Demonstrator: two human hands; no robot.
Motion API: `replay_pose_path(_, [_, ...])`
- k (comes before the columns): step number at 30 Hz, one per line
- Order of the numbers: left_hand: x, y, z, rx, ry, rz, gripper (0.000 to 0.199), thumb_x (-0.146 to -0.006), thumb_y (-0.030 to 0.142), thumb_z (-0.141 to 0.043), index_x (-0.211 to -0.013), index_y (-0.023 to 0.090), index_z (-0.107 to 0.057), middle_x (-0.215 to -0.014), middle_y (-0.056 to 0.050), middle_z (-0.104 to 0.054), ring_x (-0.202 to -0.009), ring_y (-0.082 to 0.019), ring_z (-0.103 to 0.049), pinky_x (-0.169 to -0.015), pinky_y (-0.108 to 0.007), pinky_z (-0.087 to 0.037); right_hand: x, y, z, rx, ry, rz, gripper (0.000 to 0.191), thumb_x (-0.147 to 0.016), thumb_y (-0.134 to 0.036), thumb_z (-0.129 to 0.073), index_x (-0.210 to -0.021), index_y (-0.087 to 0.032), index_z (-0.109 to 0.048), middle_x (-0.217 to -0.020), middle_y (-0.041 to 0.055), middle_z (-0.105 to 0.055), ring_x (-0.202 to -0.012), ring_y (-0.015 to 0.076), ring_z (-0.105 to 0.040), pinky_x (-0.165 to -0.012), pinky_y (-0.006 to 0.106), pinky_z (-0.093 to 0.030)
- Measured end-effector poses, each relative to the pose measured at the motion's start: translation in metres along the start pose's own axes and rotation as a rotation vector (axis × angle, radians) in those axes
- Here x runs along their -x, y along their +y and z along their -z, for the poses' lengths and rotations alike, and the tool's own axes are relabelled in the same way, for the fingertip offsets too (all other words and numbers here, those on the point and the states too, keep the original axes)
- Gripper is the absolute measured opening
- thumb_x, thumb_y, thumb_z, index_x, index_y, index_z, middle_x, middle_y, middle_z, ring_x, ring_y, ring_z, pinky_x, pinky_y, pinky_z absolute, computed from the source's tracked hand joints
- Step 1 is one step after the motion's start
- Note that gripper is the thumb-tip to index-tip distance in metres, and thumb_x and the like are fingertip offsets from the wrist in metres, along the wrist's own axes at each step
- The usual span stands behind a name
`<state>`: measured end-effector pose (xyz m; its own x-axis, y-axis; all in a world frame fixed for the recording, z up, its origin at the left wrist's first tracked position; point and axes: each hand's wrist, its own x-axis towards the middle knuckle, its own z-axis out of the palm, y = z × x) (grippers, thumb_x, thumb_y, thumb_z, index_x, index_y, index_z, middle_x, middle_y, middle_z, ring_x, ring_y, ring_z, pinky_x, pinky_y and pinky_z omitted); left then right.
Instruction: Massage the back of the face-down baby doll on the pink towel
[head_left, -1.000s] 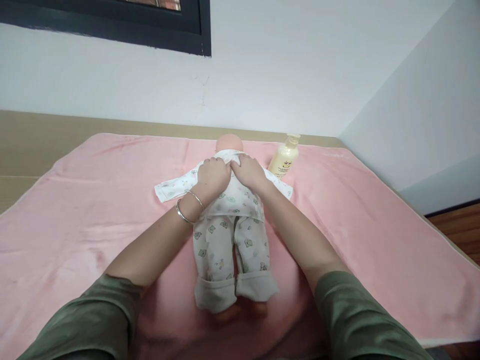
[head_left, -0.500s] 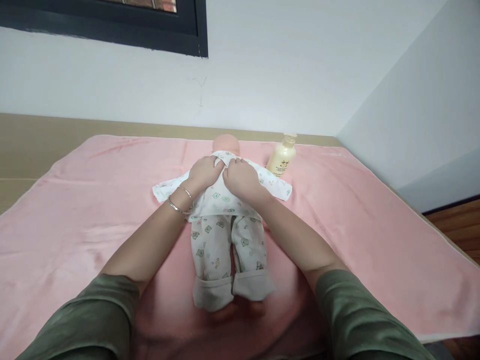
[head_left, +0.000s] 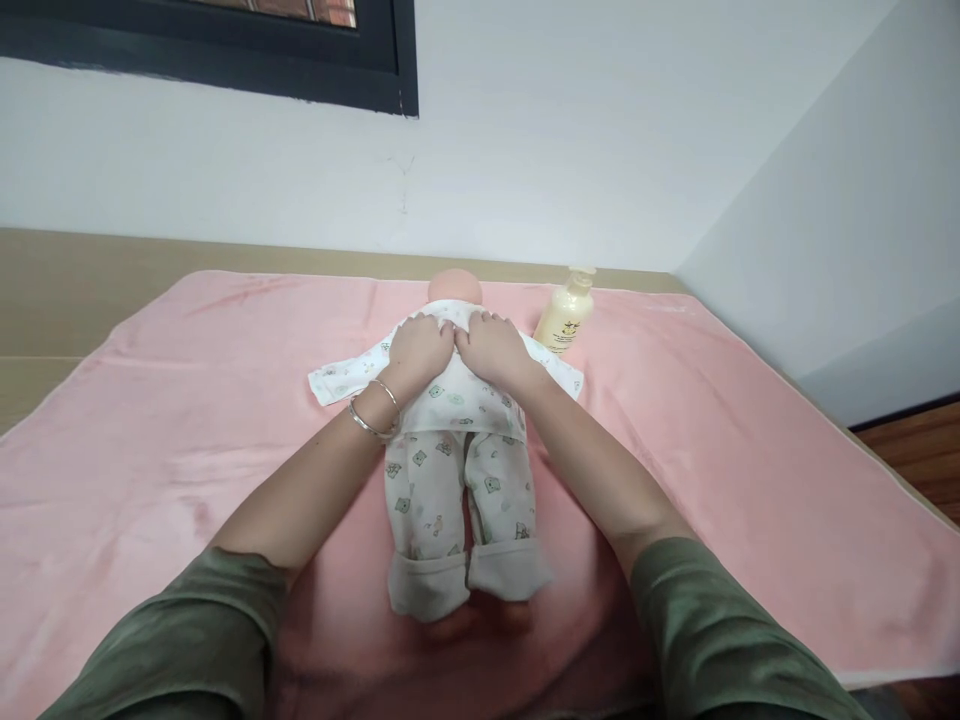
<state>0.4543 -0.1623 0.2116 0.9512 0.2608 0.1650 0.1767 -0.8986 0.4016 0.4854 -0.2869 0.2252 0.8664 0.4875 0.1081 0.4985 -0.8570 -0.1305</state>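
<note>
Doll (head_left: 455, 287) on pink blanket (head_left: 187, 420); left hand (head_left: 421, 345) and right hand (head_left: 491, 347) touch its shirt (head_left: 459, 402); I cannot tell their grip.

A dark window frame (head_left: 225, 62) sits in a pale, faintly cracked wall (head_left: 525, 140), which meets a shaded side wall (head_left: 855, 240) at a corner. Below, a tan ledge (head_left: 112, 258) runs behind a pink blanket (head_left: 712, 480). Reddish-brown wood (head_left: 926, 455) shows at right. Light is soft.

the bottle (head_left: 564, 318) has small dark print and a little face-like mark, too small to read.
</note>
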Motion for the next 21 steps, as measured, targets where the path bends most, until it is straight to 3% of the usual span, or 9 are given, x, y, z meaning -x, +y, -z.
replay_pose_path(4, [-0.012,-0.016,-0.008,0.119,0.018,0.045,0.046,-0.099,0.041,-0.034,-0.107,0.016,-0.072,-0.117,-0.018,-0.076,-0.107,-0.032,-0.069,-0.09,-0.042,-0.053,0.019,-0.021,0.003,0.134,0.002,0.068,0.048,-0.103,-0.021,-0.037,-0.139,0.006,-0.053,-0.136,0.0316,-0.063,-0.127,0.0396,-0.059,-0.108,0.047,-0.041])
replay_pose_path(7, [-0.013,-0.021,-0.015,0.113,0.083,0.024,0.046,-0.099,0.04,-0.034,-0.107,0.016,-0.073,-0.114,-0.017,-0.077,-0.106,-0.032,-0.07,-0.092,-0.042,-0.052,0.019,-0.022,0.002,0.14,0.003,0.122,0.047,-0.099,-0.013,-0.036,-0.14,0.003,-0.055,-0.137,0.03,-0.063,-0.129,0.0383,-0.059,-0.107,0.046,-0.043])
replay_pose_path(10, [-0.013,-0.022,-0.021,0.105,0.125,-0.012,0.049,-0.099,0.04,-0.033,-0.113,0.015,-0.073,-0.118,-0.017,-0.076,-0.111,-0.032,-0.069,-0.096,-0.042,-0.051,0.003,-0.006,-0.004,-0.006,0.014,0.103,0.051,-0.106,-0.026,-0.032,-0.143,0.0,-0.054,-0.146,0.0266,-0.059,-0.137,0.0361,-0.054,-0.113,0.046,-0.042])
replay_pose_path(13, [-0.014,-0.022,-0.025,0.092,0.156,-0.024,0.048,-0.099,0.038,-0.034,-0.116,0.014,-0.072,-0.12,-0.018,-0.075,-0.115,-0.034,-0.068,-0.099,-0.044,-0.05,-0.016,0.013,-0.014,-0.162,0.045,0.036,0.062,-0.106,-0.042,-0.035,-0.151,-0.001,-0.045,-0.161,0.0236,-0.047,-0.151,0.0346,-0.041,-0.125,0.049,-0.031])
replay_pose_path(17, [-0.014,-0.023,-0.028,0.12,0.191,-0.029,0.046,-0.099,0.037,-0.036,-0.115,0.014,-0.072,-0.119,-0.018,-0.076,-0.114,-0.035,-0.068,-0.099,-0.045,-0.049,-0.028,0.024,-0.024,-0.245,0.055,0.038,0.064,-0.104,-0.045,-0.037,-0.151,-0.004,-0.046,-0.163,0.0218,-0.044,-0.154,0.034,-0.038,-0.128,0.052,-0.025])
replay_pose_path(21, [-0.014,-0.026,-0.031,0.182,0.223,-0.033,0.045,-0.098,0.035,-0.036,-0.111,0.014,-0.073,-0.116,-0.018,-0.076,-0.113,-0.035,-0.068,-0.1,-0.046,-0.049,-0.027,0.027,-0.017,-0.291,-0.014,0.047,0.066,-0.102,-0.046,-0.04,-0.154,-0.007,-0.045,-0.166,0.0206,-0.041,-0.155,0.0362,-0.035,-0.129,0.056,-0.024])
